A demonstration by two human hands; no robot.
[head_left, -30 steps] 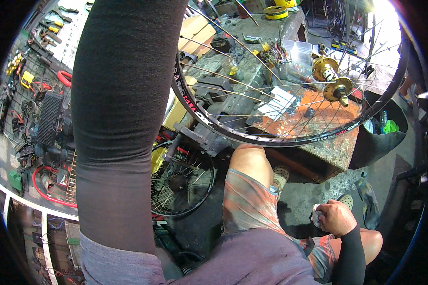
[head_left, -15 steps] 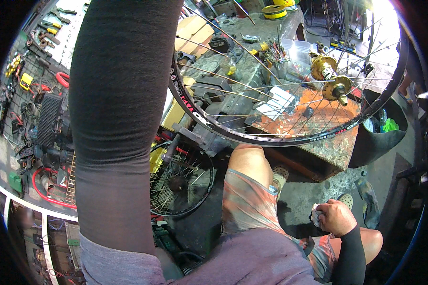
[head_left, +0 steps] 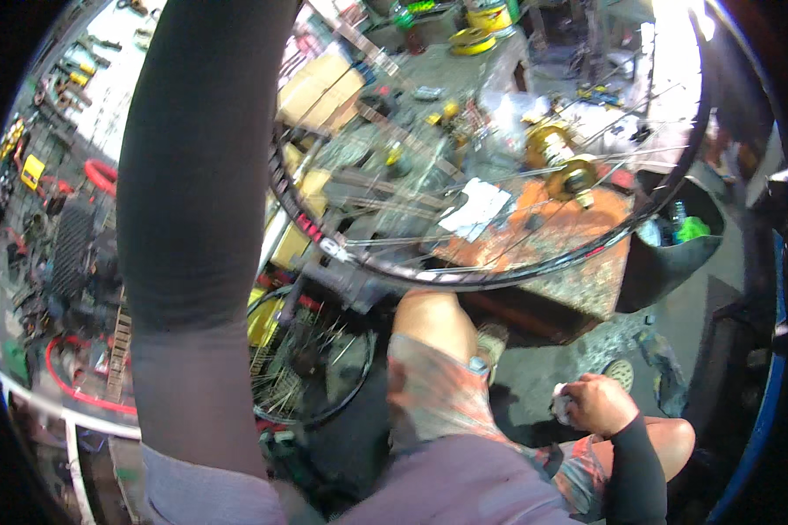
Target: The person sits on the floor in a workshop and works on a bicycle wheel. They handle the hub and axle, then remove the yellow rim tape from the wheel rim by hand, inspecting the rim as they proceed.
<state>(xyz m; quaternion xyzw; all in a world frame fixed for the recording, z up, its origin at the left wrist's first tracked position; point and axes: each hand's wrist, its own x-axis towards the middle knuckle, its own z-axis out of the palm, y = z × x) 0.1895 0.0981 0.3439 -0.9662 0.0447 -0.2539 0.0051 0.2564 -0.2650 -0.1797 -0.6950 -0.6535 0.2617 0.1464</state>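
My left arm (head_left: pixel 197 201), in a black sleeve, reaches up past the top edge; its hand is out of view. Before me hangs a bicycle wheel with a black rim (head_left: pixel 464 281), thin spokes and a gold hub (head_left: pixel 576 178). Whether my left hand holds the wheel cannot be seen. Low on the right, over my bent leg, my right hand (head_left: pixel 601 405) is closed around a crumpled white rag or wad of paper (head_left: pixel 560 404). That hand is apart from the wheel.
Beyond the spokes stands a cluttered workbench with a worn orange block (head_left: pixel 600 284) and a white paper (head_left: pixel 475 210). A black bin (head_left: pixel 665 271) is at the right. Another wheel (head_left: pixel 311 359) stands below left. Tools and a red ring (head_left: pixel 87 398) lie farther left.
The whole view has shifted, so most things sit farther left. The wheel's lower rim appears slightly lower, and its spokes are more blurred. My right hand keeps the white wad.
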